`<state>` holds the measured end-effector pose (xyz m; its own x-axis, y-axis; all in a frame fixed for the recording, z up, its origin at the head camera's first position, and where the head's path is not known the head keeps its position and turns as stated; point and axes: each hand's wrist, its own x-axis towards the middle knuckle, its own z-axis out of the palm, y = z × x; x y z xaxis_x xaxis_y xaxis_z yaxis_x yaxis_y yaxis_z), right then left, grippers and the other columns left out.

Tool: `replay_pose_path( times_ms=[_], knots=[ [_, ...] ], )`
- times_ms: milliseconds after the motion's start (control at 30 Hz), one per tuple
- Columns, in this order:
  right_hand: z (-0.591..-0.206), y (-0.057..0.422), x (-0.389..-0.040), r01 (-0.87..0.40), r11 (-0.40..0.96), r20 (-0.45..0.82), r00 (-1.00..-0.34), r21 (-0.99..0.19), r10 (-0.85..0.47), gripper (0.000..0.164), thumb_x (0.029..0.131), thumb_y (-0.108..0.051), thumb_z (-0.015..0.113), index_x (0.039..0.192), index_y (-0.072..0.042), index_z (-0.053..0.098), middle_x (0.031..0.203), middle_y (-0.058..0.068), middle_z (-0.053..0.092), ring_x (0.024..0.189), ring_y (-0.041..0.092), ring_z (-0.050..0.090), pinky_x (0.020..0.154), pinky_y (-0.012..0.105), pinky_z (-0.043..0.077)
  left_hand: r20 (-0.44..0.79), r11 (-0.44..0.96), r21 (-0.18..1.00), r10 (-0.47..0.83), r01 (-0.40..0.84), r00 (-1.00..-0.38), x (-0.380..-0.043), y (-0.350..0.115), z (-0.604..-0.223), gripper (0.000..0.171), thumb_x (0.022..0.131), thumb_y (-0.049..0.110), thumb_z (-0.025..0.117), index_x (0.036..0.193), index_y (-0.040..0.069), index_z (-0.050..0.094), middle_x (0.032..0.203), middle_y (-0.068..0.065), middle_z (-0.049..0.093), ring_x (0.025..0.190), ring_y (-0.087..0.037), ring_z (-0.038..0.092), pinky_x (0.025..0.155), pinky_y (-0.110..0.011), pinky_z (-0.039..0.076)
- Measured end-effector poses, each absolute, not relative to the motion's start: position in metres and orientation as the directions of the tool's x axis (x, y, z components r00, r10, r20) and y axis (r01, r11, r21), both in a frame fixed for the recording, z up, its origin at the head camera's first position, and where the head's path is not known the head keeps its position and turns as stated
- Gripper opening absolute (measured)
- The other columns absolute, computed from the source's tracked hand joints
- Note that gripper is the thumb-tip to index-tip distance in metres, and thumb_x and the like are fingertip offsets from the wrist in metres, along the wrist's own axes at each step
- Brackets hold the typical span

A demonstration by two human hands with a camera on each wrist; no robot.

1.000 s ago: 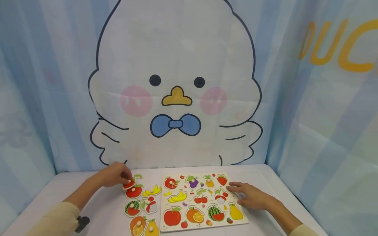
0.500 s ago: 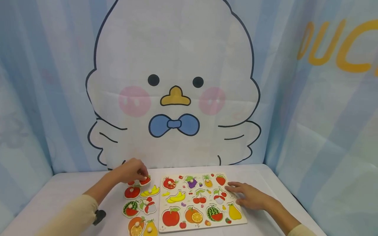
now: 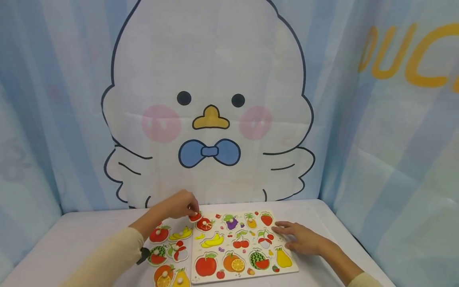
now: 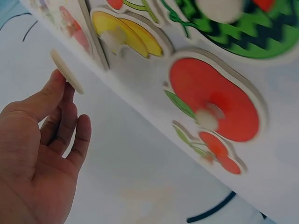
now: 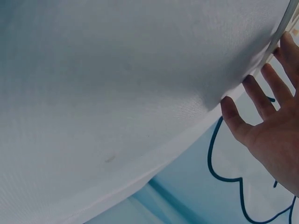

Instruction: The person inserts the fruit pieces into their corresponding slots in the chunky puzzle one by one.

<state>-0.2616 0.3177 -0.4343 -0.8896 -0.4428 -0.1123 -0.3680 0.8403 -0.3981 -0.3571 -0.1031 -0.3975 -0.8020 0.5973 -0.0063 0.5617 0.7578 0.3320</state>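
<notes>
My left hand [image 3: 182, 204] pinches a red fruit puzzle piece [image 3: 195, 217] by its small knob, just off the board's far left corner. In the left wrist view that piece [image 4: 67, 72] shows almost edge-on between thumb and fingers. The wooden fruit puzzle board [image 3: 259, 274] lies flat on the table; its pomegranate [image 3: 204, 224], grape [image 3: 230, 222] and pineapple [image 3: 251, 221] places hold knobbed pieces. A printed strawberry [image 3: 266, 219] at the far right corner shows no knob. My right hand [image 3: 303, 238] rests with extended fingers along the board's right edge.
Left of the board lie loose knobbed pieces: an apple [image 3: 159, 235], bananas [image 3: 181, 234], a watermelon [image 3: 157, 256], an orange [image 3: 163, 276], a pear [image 3: 182, 278] and cherries [image 4: 217, 148]. A curtain with a cartoon duck [image 3: 211, 179] hangs behind the white table [image 3: 89, 239].
My left hand has carried the red piece rightward from above the loose pieces to the board's far left corner. The right hand has stayed at the board's edge.
</notes>
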Motion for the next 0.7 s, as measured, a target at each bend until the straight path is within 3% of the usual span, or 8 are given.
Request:
replay_pose_path(
  times_ms=[700],
  knots=[
    [-0.434,0.316,-0.261,-0.355,0.848,-0.124,-0.893,-0.394,-0.432,0.054,0.088,-0.016,0.067,0.14,-0.02,0.051,0.149,0.008,0.041,0.133,0.04,0.037,0.103,0.065,0.028,-0.021,0.711,0.309,0.669,0.631,-0.743,-0.366,-0.038,-0.402,0.006,0.084,0.018,0.074,0.09,0.02,0.075,0.076,0.012,0.062,0.071,-0.008,0.057,0.066,-0.017,0.05]
  ],
)
